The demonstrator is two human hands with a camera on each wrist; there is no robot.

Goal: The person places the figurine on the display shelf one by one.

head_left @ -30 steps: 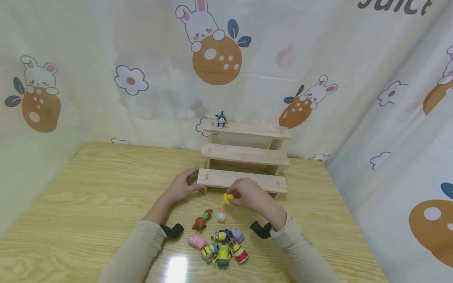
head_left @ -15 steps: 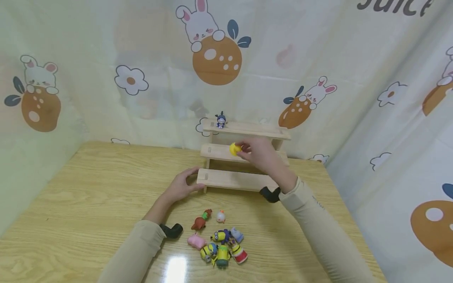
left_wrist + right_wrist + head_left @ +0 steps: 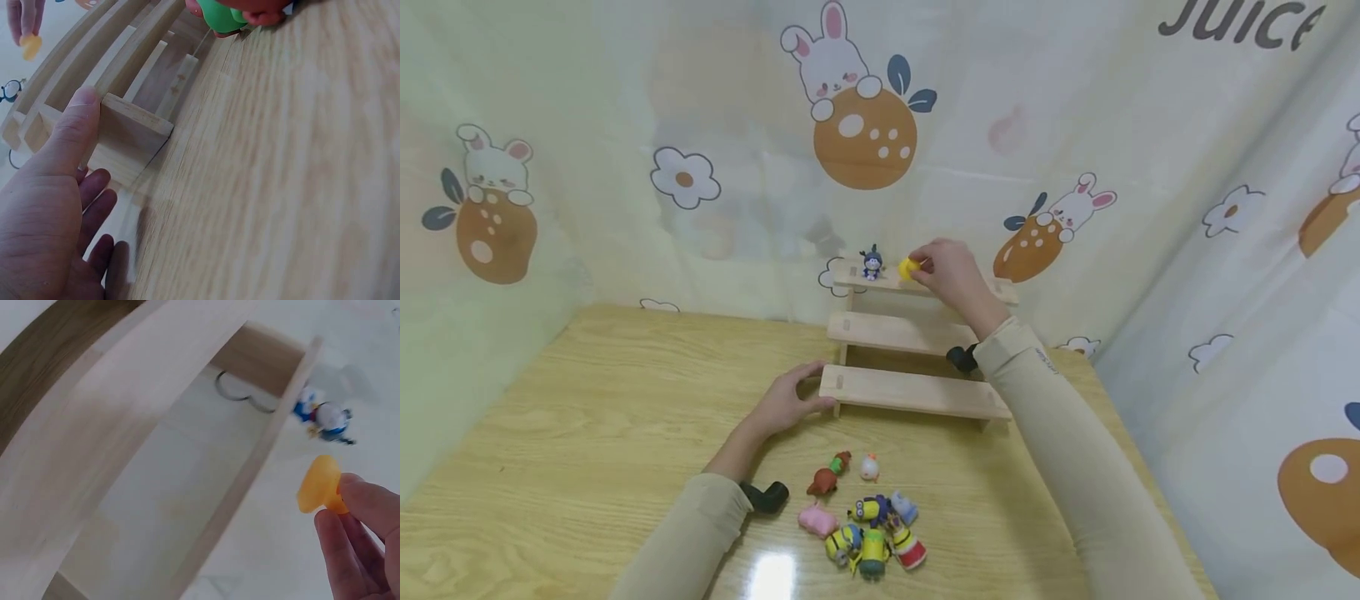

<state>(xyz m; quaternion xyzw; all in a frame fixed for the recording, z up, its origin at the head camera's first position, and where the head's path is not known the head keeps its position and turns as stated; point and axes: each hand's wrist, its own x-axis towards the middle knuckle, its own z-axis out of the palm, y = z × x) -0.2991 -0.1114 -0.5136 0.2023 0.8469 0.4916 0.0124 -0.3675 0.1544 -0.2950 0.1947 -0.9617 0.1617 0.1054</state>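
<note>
My right hand [image 3: 953,271] pinches a small yellow toy [image 3: 909,268] between thumb and fingers at the top board of a three-tier wooden shelf [image 3: 917,390]. In the right wrist view the yellow toy [image 3: 320,484] shows a smooth, rounded shape, part of it covered by the fingertips. Just left of it, a small dark-blue figurine [image 3: 872,263] stands on that top board. My left hand [image 3: 786,404] grips the left end of the lowest board, thumb at the front corner and index finger at the back. In the left wrist view its other fingers [image 3: 97,212] hang loosely beside the shelf.
On the table before the shelf lie several toys: a red-brown and green one [image 3: 827,475], a white one [image 3: 869,468], a pink pig [image 3: 817,520], a grey-blue one [image 3: 904,507] and several yellow minion figures [image 3: 873,552]. A printed curtain [image 3: 737,233] hangs behind the shelf.
My right hand has carried the yellow toy up from in front of the lowest board, past the middle one, to the top board. The left hand has kept its place; the head view tilts slightly.
</note>
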